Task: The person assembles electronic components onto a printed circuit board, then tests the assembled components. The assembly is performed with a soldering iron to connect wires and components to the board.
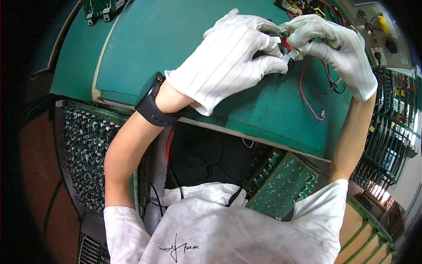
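Observation:
Both my hands wear white gloves with thin stripes and meet over the green mat [145, 48]. Between their fingertips is a small white wire connector [290, 56], with a bit of red and black beside it. My left hand [237, 57] pinches from the left, fingers closed. From the right, my right hand [336, 46] closes thumb and fingers on the same spot. The fingers hide most of the part. A red wire [301, 86] hangs below my right hand and ends in a small plug [322, 115]. A dark lead [336, 86] lies close to that wrist.
A circuit board with wires [303, 6] sits at the far edge, and another green board [102, 9] at the far left. Crates of boards [88, 149] stand left below the bench, with more boards [283, 185] near my lap. Racks [387, 127] stand at right.

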Motion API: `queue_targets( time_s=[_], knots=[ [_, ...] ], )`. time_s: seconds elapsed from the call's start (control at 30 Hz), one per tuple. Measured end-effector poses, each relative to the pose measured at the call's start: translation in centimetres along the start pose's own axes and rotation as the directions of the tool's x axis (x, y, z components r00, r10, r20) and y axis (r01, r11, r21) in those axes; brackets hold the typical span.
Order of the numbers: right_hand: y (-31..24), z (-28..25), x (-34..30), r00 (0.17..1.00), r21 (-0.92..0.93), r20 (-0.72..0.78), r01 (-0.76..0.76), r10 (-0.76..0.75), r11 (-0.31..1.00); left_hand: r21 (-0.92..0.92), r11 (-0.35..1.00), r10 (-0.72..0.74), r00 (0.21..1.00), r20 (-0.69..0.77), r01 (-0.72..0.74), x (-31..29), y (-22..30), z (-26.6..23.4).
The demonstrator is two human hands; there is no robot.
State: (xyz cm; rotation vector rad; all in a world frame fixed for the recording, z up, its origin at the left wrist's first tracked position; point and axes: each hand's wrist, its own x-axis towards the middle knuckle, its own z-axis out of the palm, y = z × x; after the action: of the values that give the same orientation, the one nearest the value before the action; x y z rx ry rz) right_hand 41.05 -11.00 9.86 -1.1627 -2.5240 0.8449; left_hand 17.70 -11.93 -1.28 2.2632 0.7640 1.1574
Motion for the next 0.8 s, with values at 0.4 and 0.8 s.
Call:
queue_targets(
  time_s=[0.4,0.8],
  knots=[
    [-0.5,-0.7,1.2,0.985,-0.031,0.077,0.156,-0.153,0.987,-0.043,0.999,0.008,1.0,0.0,-0.008,0.2,-0.3,0.2],
    [-0.8,-1.5,2.0,0.962,-0.025,0.17,0.221,-0.214,0.975,-0.049,0.999,-0.014,1.0,0.013,0.015,0.3,-0.1,0.1]
  ],
)
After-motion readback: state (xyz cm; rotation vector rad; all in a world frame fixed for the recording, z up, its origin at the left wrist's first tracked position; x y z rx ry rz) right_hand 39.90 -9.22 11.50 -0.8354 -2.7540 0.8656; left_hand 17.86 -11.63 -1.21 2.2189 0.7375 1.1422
